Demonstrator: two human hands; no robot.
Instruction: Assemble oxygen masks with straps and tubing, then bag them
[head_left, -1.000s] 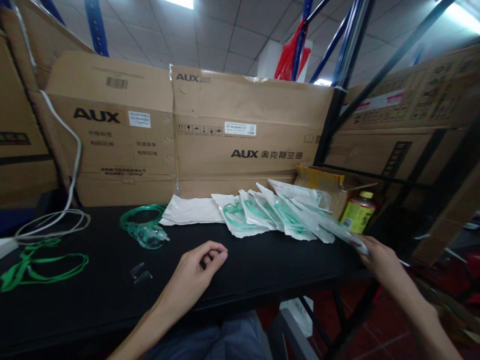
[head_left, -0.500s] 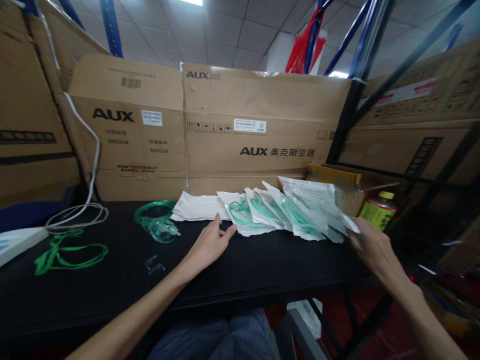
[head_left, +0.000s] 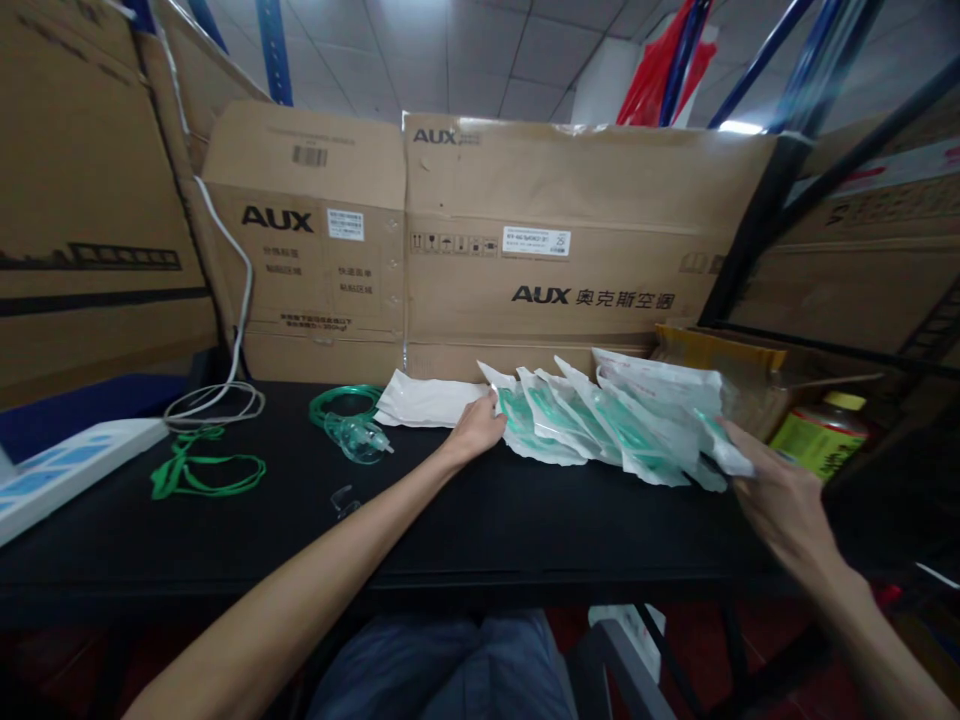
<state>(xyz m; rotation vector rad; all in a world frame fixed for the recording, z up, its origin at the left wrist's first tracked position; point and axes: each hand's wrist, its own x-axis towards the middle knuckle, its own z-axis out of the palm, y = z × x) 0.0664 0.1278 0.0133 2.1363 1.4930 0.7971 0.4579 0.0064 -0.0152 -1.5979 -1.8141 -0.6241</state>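
Observation:
A row of overlapping oxygen mask packets (head_left: 630,430), white-backed with green tubing showing through clear fronts, leans across the black table. My left hand (head_left: 478,428) is closed in a pinch on the left edge of the leftmost green packet. At the row's right end, my right hand (head_left: 784,490) grips the edge of the last packet, its fingers partly hidden behind it. A flat white packet (head_left: 427,400) lies just beyond my left hand. Left of that sits an unwrapped clear mask (head_left: 358,438) with coiled green tubing (head_left: 337,402).
A green elastic strap (head_left: 202,475) and small clear plastic pieces (head_left: 345,502) lie on the black table (head_left: 262,540). A white power strip (head_left: 82,465) and cable (head_left: 244,270) are at left. Cardboard (head_left: 555,200) walls the back. A yellow-capped bottle (head_left: 825,435) stands right.
My left hand has closed from spread fingers onto the leftmost green packet's edge. My right hand keeps its hold on the end packet, whose edge has tilted. The whole view has shifted.

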